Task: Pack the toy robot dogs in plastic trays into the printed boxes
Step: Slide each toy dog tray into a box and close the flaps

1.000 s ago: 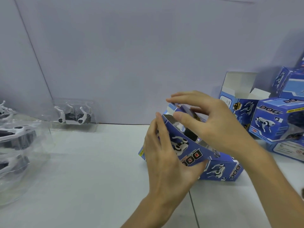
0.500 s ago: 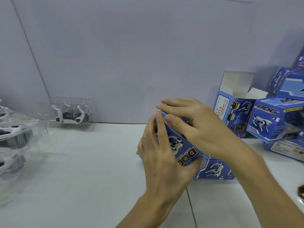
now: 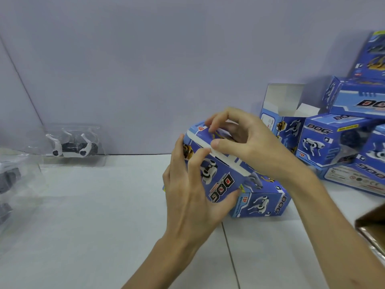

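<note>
A blue printed DOG box [image 3: 218, 180] stands tilted at the middle of the white table. My left hand [image 3: 191, 195] grips its near side, thumb under the front face and fingers curled on the left end. From above, my right hand [image 3: 245, 142] holds the box's top flap, whose white edge shows, thumb and fingers curled round it. What is inside the box is hidden. A toy robot dog in a clear plastic tray [image 3: 73, 144] leans against the wall at the far left.
Another blue box [image 3: 262, 202] lies behind the held one. An open box [image 3: 283, 122] and several closed boxes [image 3: 333, 142] are stacked at the right. Clear trays with dogs [image 3: 12, 180] sit at the left edge. A brown object [image 3: 373, 228] is at the lower right.
The box's open top, showing its inside a second ago, is now covered by the flap under my right hand. My left hand kept its hold while the box moved slightly left.
</note>
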